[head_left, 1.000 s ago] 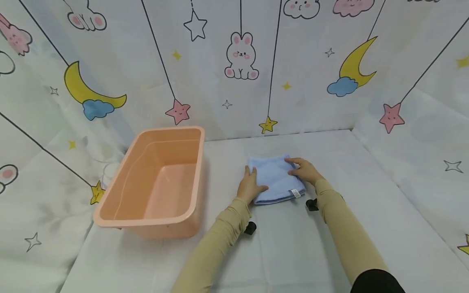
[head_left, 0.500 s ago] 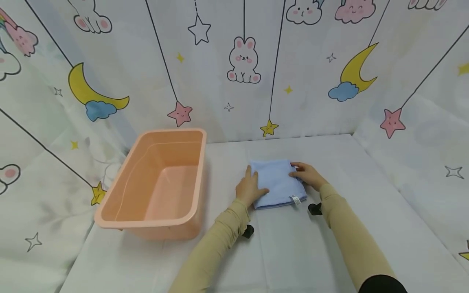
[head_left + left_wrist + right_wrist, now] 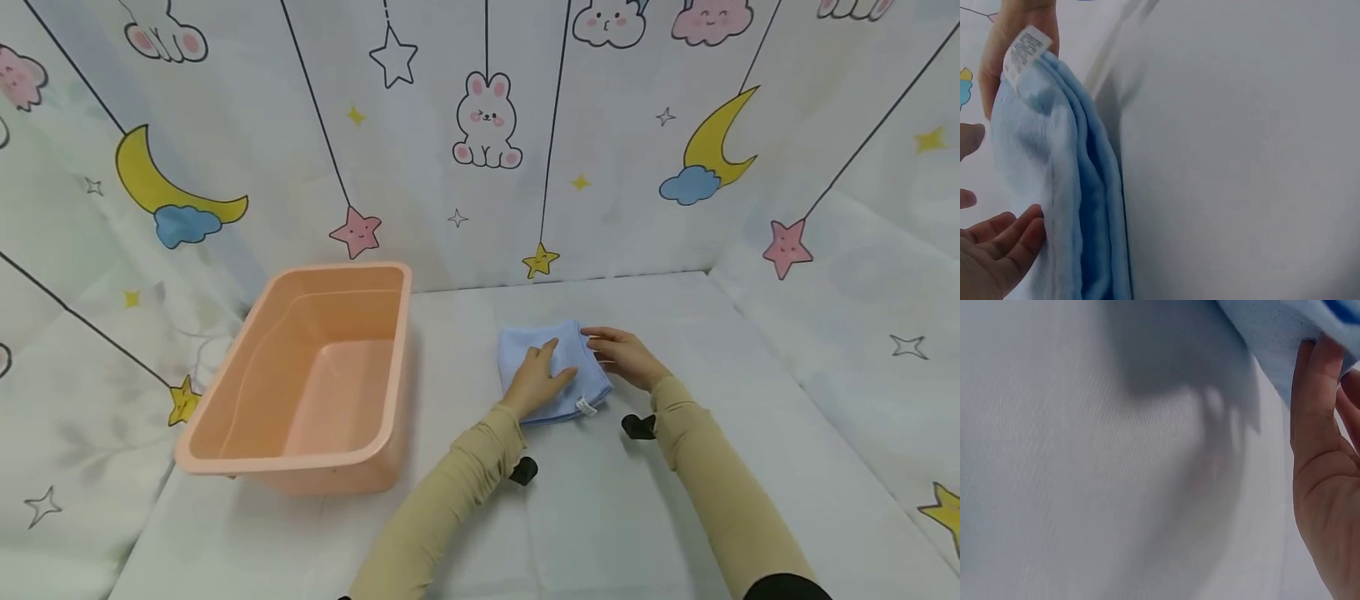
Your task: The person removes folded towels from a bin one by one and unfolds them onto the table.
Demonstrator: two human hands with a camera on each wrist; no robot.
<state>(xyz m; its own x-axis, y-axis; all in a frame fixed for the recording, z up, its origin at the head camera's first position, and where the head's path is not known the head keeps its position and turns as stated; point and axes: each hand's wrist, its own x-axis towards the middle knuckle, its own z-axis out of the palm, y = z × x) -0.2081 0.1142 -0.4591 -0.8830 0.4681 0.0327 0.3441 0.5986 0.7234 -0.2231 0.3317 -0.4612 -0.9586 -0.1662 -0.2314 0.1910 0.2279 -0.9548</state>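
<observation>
A light blue folded towel (image 3: 517,343) lies on the white table, with a small white label (image 3: 586,407) at its front right corner. My left hand (image 3: 534,379) reaches over the middle of the towel, fingers and thumb spread. In the left wrist view, fingertips (image 3: 1035,219) meet the fabric near its stacked folded layers. At the towel's right edge is my right hand (image 3: 628,357), its fingers stretched out. The right wrist view has those fingers (image 3: 1316,394) nearly straight against the raised edge of the towel (image 3: 1272,337), and the thumb is mostly out of frame.
A peach plastic basin (image 3: 393,358) with nothing in it stands left of the towel. White cloth printed with moons, stars and a rabbit hangs behind the table (image 3: 600,517). Black wrist cameras (image 3: 639,427) sit under both sleeves.
My left hand has shifted right from the towel's left edge to over its middle. The right hand stays by the right edge, and the towel's right side now looks narrower.
</observation>
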